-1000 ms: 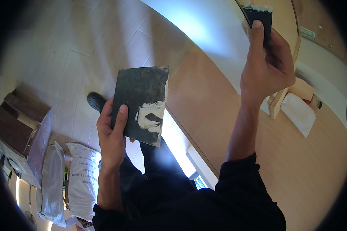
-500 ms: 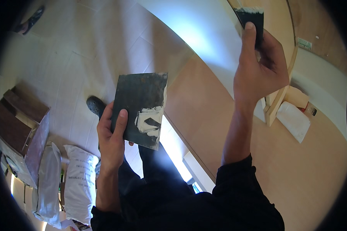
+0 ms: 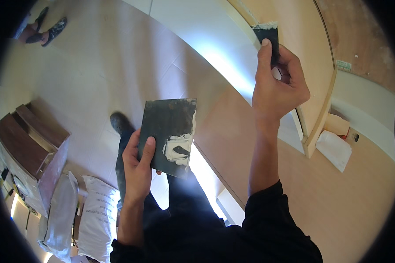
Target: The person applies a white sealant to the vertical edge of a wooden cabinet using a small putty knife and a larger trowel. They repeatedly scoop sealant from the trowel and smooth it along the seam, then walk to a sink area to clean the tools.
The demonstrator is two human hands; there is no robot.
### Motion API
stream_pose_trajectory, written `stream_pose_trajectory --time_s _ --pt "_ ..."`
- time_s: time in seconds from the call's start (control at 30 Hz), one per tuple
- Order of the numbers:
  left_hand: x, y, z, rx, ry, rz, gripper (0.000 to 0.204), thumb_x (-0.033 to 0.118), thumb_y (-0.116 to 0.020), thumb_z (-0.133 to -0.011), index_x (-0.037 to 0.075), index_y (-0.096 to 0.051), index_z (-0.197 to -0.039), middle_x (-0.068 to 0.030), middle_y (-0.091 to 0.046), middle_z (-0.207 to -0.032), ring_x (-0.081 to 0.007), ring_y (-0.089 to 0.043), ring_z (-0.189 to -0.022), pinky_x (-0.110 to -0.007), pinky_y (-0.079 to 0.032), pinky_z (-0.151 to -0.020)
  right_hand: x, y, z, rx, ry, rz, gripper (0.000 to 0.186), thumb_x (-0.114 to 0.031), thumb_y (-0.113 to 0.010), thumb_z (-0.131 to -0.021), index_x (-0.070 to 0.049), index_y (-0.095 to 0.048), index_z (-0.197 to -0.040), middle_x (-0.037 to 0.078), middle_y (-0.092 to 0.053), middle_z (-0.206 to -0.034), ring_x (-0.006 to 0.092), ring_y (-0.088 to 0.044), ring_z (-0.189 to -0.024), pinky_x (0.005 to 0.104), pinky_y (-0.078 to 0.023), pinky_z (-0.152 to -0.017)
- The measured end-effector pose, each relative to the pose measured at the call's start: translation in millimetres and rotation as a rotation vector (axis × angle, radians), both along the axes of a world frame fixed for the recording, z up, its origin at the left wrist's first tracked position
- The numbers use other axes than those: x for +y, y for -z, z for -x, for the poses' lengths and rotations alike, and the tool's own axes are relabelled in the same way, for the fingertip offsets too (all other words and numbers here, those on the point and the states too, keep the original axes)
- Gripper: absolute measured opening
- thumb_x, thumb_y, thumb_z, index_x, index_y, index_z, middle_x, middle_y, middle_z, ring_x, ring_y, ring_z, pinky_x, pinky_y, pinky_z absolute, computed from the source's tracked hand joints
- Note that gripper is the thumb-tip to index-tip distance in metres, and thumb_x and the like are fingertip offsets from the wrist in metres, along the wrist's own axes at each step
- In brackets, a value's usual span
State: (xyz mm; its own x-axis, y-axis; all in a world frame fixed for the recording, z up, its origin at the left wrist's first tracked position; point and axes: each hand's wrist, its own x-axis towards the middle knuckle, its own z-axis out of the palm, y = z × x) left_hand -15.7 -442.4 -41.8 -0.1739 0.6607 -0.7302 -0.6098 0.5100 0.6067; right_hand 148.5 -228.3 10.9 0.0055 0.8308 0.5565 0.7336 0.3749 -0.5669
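Observation:
My left hand (image 3: pixel 138 165) is closed on the left edge of a flat dark square plate (image 3: pixel 169 118), thumb on top. White putty (image 3: pixel 176 142) lies in a patch on the plate's lower right part and is smeared along its right edge. My right hand (image 3: pixel 280 85) grips a small dark putty knife (image 3: pixel 270 37), thumb pressed on its flat side. Putty coats the far edge of this blade. That edge is at the seam near the top of an upright wooden panel (image 3: pixel 309 87); whether it touches the wood I cannot tell.
Below my right arm spreads a wooden surface (image 3: pixel 311 197) with a white sheet (image 3: pixel 334 149) on it. White sacks (image 3: pixel 98 215) and a brown-topped box (image 3: pixel 26 140) stand at the left. Another person's foot (image 3: pixel 55 31) shows at the far left.
My right hand with the putty knife has shifted left and slightly down in view. The plate appears lower and further right. More of the other person's feet has come into view.

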Motion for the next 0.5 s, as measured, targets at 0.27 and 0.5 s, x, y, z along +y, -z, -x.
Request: stream_pose_trajectory --time_s 0.27,0.5 --pt "13.4 -1.3 76.4 0.018 0.106 -0.008 0.045 0.027 -0.059 -0.103 -0.001 -0.051 -0.137 -0.0028 -0.070 -0.086 -0.0042 -0.060 -0.058 -0.020 -0.040 -0.043 9.5 9.8 59.6 -0.001 0.046 -0.056 0.011 -0.003 -0.078 -0.082 0.005 -0.072 -0.086 0.008 -0.071 -0.072 0.0118 -0.061 -0.059 0.0225 -0.047 -0.054" --pt "14.5 -0.1 85.1 -0.010 0.155 0.020 0.044 0.026 -0.058 -0.104 -0.001 -0.052 -0.138 -0.0025 -0.069 -0.085 -0.0043 -0.060 -0.058 -0.020 -0.039 -0.043 0.8 0.7 41.3 -0.086 0.243 -0.031 0.013 -0.002 -0.079 -0.081 0.007 -0.073 -0.088 0.010 -0.071 -0.071 0.0118 -0.062 -0.058 0.0228 -0.050 -0.056"
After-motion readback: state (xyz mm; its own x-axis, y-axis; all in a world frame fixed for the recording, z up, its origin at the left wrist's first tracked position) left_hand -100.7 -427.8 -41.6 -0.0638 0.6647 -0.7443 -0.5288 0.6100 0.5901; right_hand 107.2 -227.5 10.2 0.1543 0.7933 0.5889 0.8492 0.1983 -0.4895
